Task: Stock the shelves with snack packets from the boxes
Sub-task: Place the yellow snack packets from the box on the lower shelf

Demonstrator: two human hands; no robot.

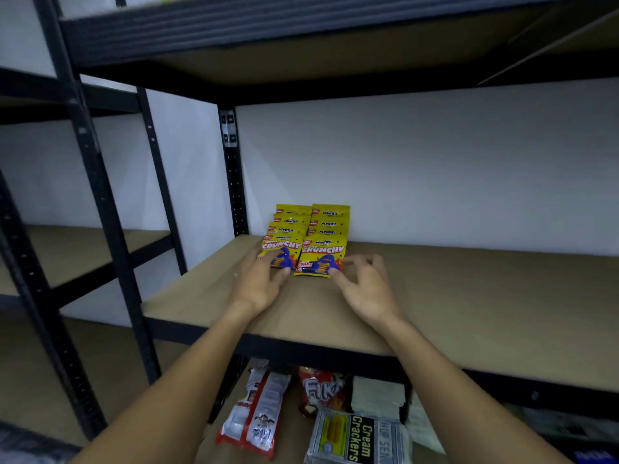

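Two overlapping rows of yellow "Crunchy" snack packets lie on the brown shelf board point(435, 296), near its back left corner. My left hand point(258, 283) rests flat on the board with its fingertips on the front packet of the left row point(280, 250). My right hand point(363, 284) has its fingers apart and curled, fingertips touching the lower right edge of the front packet of the right row point(320, 254). Neither hand grips a packet. No box is in view.
Black metal uprights point(234, 182) frame the shelf, and another board hangs close above. A second rack point(100, 249) stands at the left. Below the shelf edge lie a red-and-white packet point(254, 416), a red packet point(321, 390) and a cream crackers pack point(355, 437).
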